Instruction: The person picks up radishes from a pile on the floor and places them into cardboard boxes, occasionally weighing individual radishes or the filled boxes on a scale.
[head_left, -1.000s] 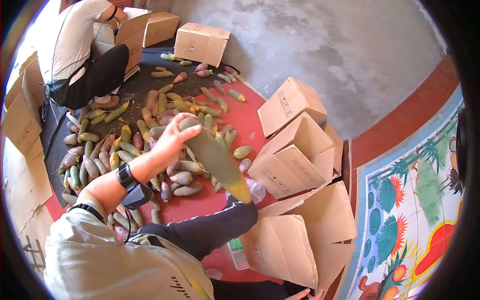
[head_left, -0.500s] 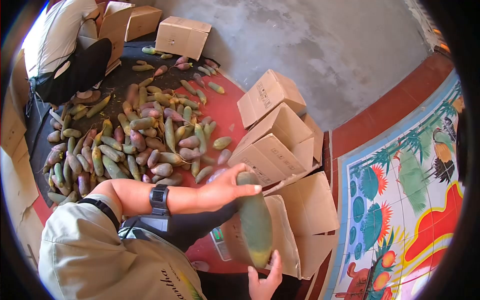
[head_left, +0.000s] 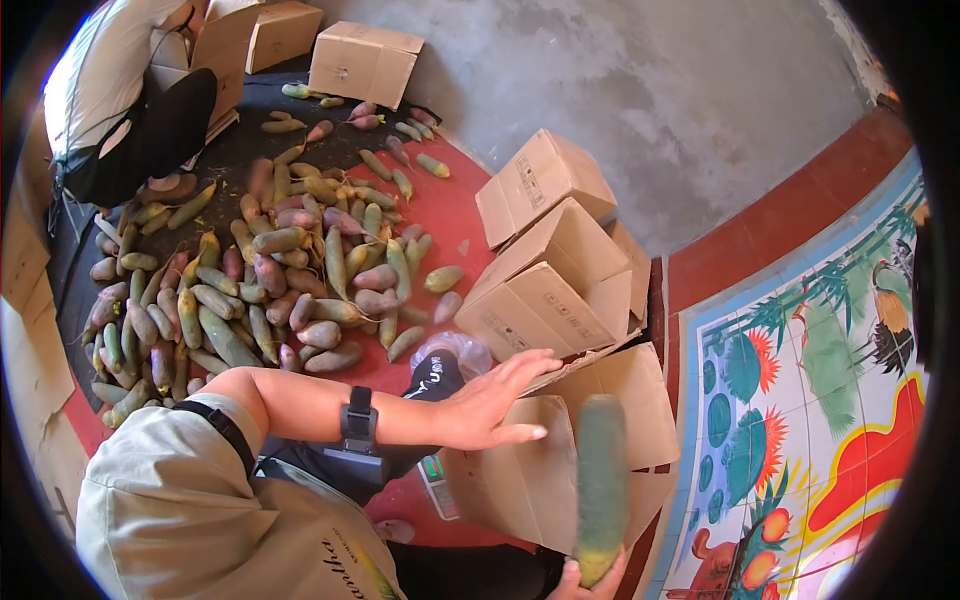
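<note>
A large green radish (head_left: pixel 602 470) with a yellowish lower end stands nearly upright in front of an opened cardboard box (head_left: pixel 545 425). My right hand (head_left: pixel 590 582) grips the radish by that lower end, partly cut off by the bottom edge of the view. My left hand (head_left: pixel 497 402), with a dark watch on the wrist, is open, fingers stretched out over the box's flap and apart from the radish. Below it, a scale with a green display (head_left: pixel 434 468) shows beside the box.
A big heap of green and purple radishes (head_left: pixel 270 270) lies on black and red ground sheeting. More cardboard boxes (head_left: pixel 540 300) stand at the right, beside a painted tile wall (head_left: pixel 800 400). Another person (head_left: pixel 130 110) crouches at the upper left near other boxes.
The radish has moved right, over the opened box, in my right hand. My left hand has let go of its upper end and spread its fingers.
</note>
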